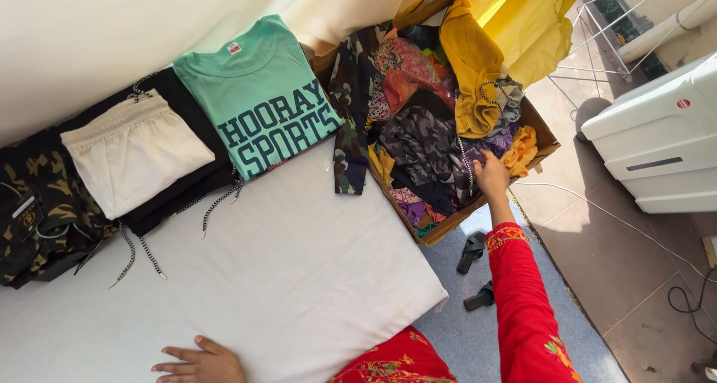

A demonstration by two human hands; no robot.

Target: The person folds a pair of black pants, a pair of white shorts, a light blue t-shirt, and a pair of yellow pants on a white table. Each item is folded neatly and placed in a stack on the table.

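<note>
The right hand is reached out to a cardboard box that stands on the floor beside the bed. The fingers are set on a dark garment with a light drawstring, near the box's front edge; whether the cloth is pinched or only touched cannot be told, since the fingertips are sunk in the pile. The left hand is laid flat and open on the white sheet, with nothing held, and serves as a prop.

The box is filled with loose clothes: a mustard piece is draped over the top and a camouflage piece hangs over the side next to the bed. On the bed, a teal T-shirt lies folded beside cream shorts, which rest on a black folded garment; folded camouflage trousers lie at the far left.

For a clean lift, one garment should be gripped through a full fold of cloth, not by its drawstring. Entangled cords should be expected; a slow, upward pull is judged best, so that neighbouring pieces are not dragged over the rim.
</note>
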